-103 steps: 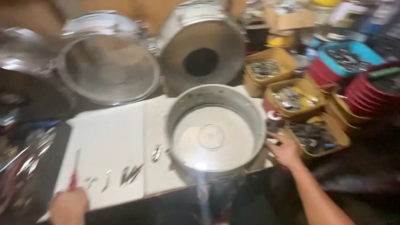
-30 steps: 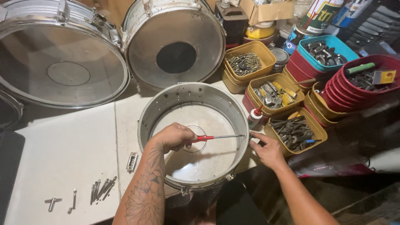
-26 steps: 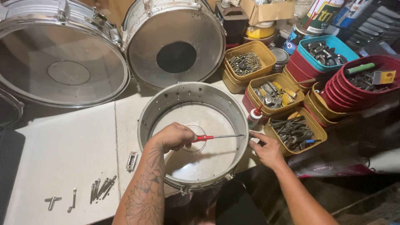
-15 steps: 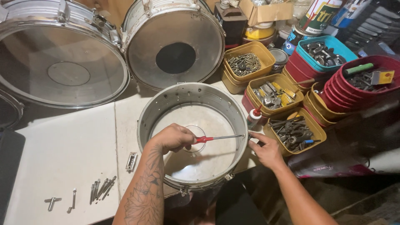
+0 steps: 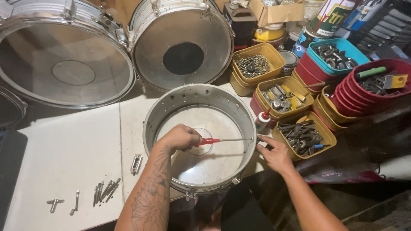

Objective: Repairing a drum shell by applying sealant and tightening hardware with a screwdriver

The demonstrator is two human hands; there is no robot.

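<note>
Left hand (image 5: 182,137) grips red-handled screwdriver (image 5: 224,140) inside silver metal drum shell (image 5: 199,139) at centre of white surface (image 5: 72,149); tip at shell's 3 o'clock wall. Right hand (image 5: 275,154), fingers spread, braces outside there. Judgement: keep shaft level, press firmly, steady shell

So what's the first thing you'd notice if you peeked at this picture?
Probably the round metal drum shell in the middle of the white table, with the left hand inside it holding a red-handled screwdriver against the wall. The right hand steadies the outside. Next, two big drums lean behind, and yellow tubs of metal parts crowd the right.
</note>
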